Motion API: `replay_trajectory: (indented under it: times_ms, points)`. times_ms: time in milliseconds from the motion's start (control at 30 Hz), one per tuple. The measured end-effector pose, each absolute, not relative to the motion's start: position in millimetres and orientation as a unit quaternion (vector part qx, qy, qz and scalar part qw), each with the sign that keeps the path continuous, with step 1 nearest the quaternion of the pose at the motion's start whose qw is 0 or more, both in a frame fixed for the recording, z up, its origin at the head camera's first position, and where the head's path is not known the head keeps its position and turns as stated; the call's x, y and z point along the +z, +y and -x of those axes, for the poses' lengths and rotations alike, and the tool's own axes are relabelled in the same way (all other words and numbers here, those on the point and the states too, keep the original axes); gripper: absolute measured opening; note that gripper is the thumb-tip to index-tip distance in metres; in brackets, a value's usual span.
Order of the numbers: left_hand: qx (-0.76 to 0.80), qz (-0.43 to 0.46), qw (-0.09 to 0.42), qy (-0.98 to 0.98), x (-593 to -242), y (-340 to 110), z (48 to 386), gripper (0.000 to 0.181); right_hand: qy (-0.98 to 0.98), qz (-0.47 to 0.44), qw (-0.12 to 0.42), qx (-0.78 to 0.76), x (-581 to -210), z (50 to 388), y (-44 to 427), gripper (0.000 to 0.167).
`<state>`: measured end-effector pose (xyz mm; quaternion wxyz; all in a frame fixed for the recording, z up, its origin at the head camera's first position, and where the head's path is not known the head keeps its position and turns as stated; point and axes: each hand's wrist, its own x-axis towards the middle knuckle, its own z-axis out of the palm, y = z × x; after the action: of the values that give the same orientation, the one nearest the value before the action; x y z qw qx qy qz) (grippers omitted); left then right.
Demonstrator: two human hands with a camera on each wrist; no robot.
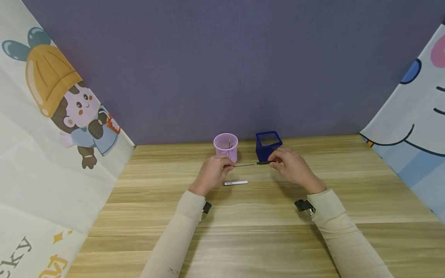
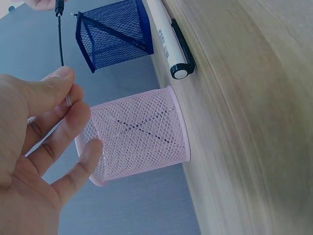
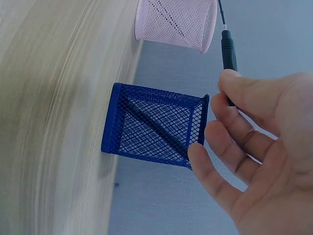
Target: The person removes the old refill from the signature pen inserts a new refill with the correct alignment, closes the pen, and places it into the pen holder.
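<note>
My left hand (image 1: 213, 173) pinches one end of a thin dark pen refill (image 2: 61, 41) between thumb and fingers. My right hand (image 1: 292, 166) pinches a short black pen barrel (image 3: 228, 51) with thumb and index finger. The refill's far end meets the tip of the barrel, with a small clear piece at the joint; how far it goes in cannot be told. Both are held in the air in front of two mesh holders. Behind my left hand is a pink round mesh holder (image 1: 232, 155), with thin dark sticks inside. A blue square mesh holder (image 3: 156, 125) stands behind my right hand, a dark stick leaning inside it.
On the wooden table (image 1: 236, 231), a white marker (image 1: 236, 183) with a black cap lies in front of the holders. A grey-blue panel (image 1: 222, 69) rises behind the table. Printed cartoon sheets (image 1: 45, 162) hang at both sides.
</note>
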<state>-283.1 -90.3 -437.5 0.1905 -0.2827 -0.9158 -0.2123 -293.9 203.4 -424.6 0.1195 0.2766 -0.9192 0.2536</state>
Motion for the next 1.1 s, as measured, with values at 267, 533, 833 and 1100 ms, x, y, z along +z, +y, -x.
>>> replay_trajectory:
  times_ms: [267,533,833,1100]
  points:
    - [-0.216,0.28,0.193,-0.915,-436.9,-92.6,283.5,0.006,-0.92,-0.271,0.119,0.255,-423.6,293.6,203.7,0.009]
    - [-0.214,0.282,0.197,-0.914,-437.6,-93.9,284.4,0.005,-0.922,-0.265,0.119,0.256,-423.7,294.3,204.3,0.009]
    - [-0.2,0.275,0.178,-0.923,-440.7,-94.0,286.6,0.005,-0.92,-0.271,0.125,0.254,-424.4,294.9,204.4,0.009]
    - [-0.19,0.264,0.154,-0.933,-444.5,-92.9,285.8,0.004,-0.92,-0.272,0.123,0.254,-425.0,295.0,202.6,0.009]
